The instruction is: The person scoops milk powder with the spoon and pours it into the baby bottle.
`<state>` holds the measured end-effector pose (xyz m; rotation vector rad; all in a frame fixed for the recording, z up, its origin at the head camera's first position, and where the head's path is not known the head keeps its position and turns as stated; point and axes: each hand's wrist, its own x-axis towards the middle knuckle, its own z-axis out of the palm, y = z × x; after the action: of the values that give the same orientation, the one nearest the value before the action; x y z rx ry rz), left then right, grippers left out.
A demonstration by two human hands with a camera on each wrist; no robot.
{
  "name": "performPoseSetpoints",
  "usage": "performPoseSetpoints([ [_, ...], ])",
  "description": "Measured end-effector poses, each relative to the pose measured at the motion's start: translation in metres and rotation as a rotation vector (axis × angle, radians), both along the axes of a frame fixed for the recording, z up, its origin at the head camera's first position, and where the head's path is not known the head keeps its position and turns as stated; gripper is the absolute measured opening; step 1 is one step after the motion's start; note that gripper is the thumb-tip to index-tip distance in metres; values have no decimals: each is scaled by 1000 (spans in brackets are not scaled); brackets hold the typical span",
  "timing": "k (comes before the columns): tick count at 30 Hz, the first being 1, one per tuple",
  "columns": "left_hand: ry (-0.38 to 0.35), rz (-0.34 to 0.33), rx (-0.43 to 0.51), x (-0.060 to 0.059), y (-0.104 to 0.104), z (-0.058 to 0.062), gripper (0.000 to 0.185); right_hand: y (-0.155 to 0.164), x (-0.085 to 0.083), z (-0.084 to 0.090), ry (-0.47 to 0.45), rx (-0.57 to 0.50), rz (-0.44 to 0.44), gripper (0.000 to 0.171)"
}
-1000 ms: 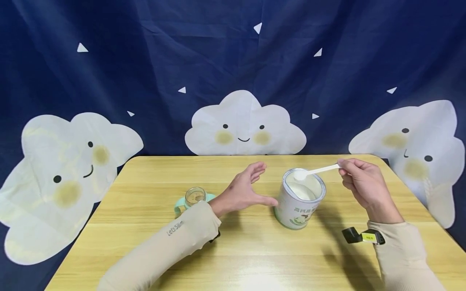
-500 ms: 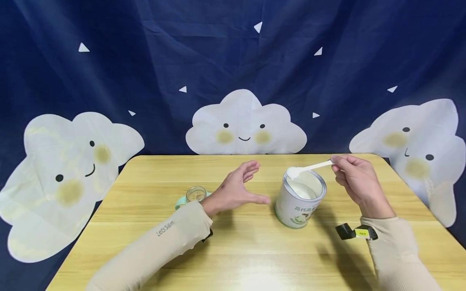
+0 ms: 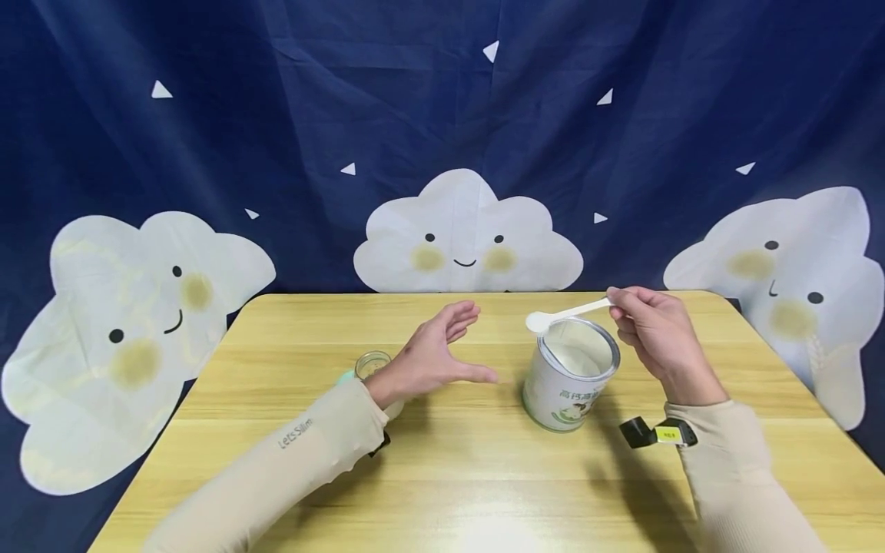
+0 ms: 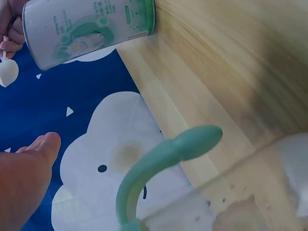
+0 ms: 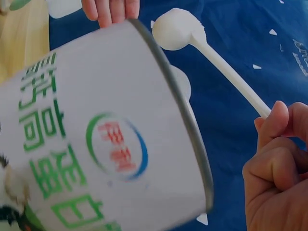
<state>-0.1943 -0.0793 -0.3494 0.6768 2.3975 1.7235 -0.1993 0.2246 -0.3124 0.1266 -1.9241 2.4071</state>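
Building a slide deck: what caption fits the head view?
Right hand lifts a heaped white scoop above an open powder tin; left hand open beside it.

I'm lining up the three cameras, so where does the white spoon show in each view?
Head: the white spoon is right of centre, its bowl just above the tin's far left rim, pinched by the right hand.
Left wrist: only its bowl, at the left edge.
Right wrist: upper middle, slanting down to the fingers.
Shared landmark: the powder tin.
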Motion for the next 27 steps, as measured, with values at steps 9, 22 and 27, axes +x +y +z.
performPoseSetpoints([
  [9, -16, -19, 17, 1, -17, 7, 102, -17, -1, 3, 12, -17, 10, 34],
  [22, 5, -25, -55, 4, -45, 12, 103, -38, -2, 6, -31, 29, 12, 34],
  [27, 11, -38, -86, 4, -56, 15, 102, -46, -1, 8, -43, 68, 4, 33],
])
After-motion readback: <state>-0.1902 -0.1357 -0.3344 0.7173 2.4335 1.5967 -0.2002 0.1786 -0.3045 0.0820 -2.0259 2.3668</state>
